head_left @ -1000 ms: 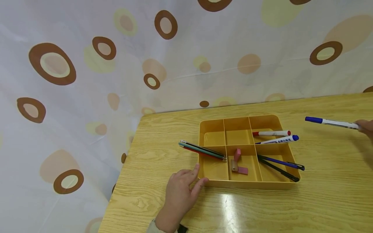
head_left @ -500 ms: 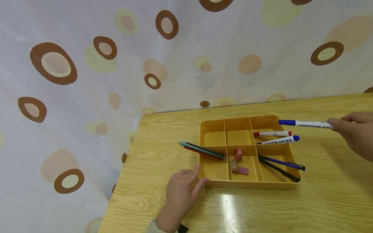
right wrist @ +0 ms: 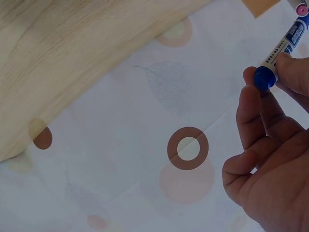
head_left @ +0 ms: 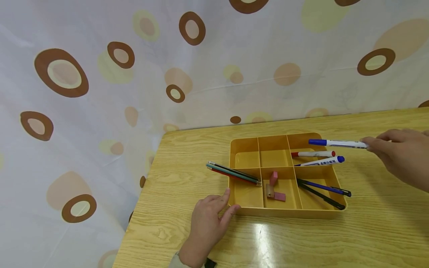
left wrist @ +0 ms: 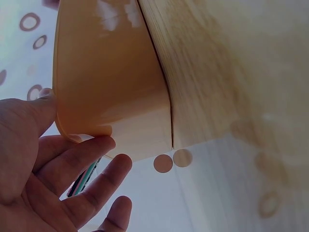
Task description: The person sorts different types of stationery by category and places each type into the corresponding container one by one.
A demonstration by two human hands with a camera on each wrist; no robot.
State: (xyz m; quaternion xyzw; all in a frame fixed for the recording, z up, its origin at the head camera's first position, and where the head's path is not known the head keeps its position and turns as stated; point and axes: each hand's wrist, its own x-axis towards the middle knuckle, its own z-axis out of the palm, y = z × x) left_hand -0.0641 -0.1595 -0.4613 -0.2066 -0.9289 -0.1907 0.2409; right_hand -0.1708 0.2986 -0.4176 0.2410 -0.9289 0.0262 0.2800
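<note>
My right hand [head_left: 405, 154] pinches a white whiteboard marker [head_left: 346, 144] by its rear end. The marker's blue cap points left, over the back right compartment of a yellow divided tray [head_left: 285, 213]. In the right wrist view, thumb and fingers hold the marker's blue end [right wrist: 264, 78]. A red-tipped marker [head_left: 315, 153] and another blue-ended marker [head_left: 321, 160] lie in that compartment, sticking out past the right rim. My left hand [head_left: 208, 219] touches the tray's front left corner with thumb and index finger. In the left wrist view, its fingers [left wrist: 94, 152] are extended along the wall.
Several pencils [head_left: 231, 173] stick out over the tray's left rim. Pink erasers [head_left: 279, 196] and a small sharpener [head_left: 269, 190] lie in the front middle compartment. Two pens [head_left: 321, 186] lean in the front right one. A patterned cloth [head_left: 207, 74] hangs behind the wooden table [head_left: 161, 208].
My right hand has come in from the right edge, carrying the blue-capped marker leftward until its cap is over the tray. My left hand has stayed at the corner.
</note>
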